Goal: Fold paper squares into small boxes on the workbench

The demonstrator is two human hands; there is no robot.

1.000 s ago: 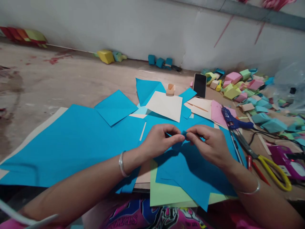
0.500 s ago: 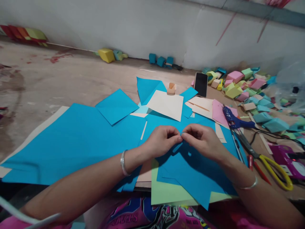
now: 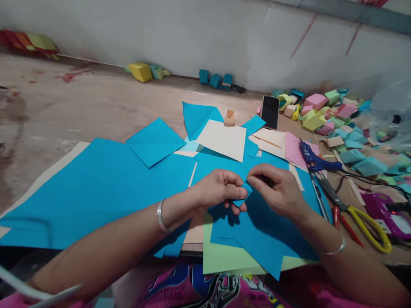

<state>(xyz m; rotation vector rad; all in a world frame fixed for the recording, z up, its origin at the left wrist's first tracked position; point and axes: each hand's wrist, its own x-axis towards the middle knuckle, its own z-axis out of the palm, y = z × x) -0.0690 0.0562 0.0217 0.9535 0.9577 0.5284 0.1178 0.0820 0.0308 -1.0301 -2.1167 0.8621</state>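
Between my hands is a small blue folded paper piece [image 3: 241, 201]. My left hand [image 3: 223, 189] is closed on it, thumb on top and fingers curled underneath. My right hand [image 3: 276, 188] pinches at the upper corner of the same piece with thumb and forefinger; the pinch point is small and partly hidden. Below both hands lie large blue paper sheets [image 3: 266, 239], with a light green sheet [image 3: 221, 261] showing under them. A cream paper sheet [image 3: 223, 139] and a blue paper square [image 3: 156, 142] lie just beyond my hands.
To my right are a blue glue gun [image 3: 316, 158], yellow-and-red-handled scissors [image 3: 369, 226], and a purple power strip [image 3: 385, 214]. Farther back stand a phone [image 3: 269, 112], a small peach paper box [image 3: 230, 116] and a heap of coloured paper boxes [image 3: 337, 115]. Blue paper cubes [image 3: 215, 80] line the wall.
My left hand has turned, bringing the small blue paper into sight under its thumb. My right fingertips have shifted slightly up and right of my left thumb.
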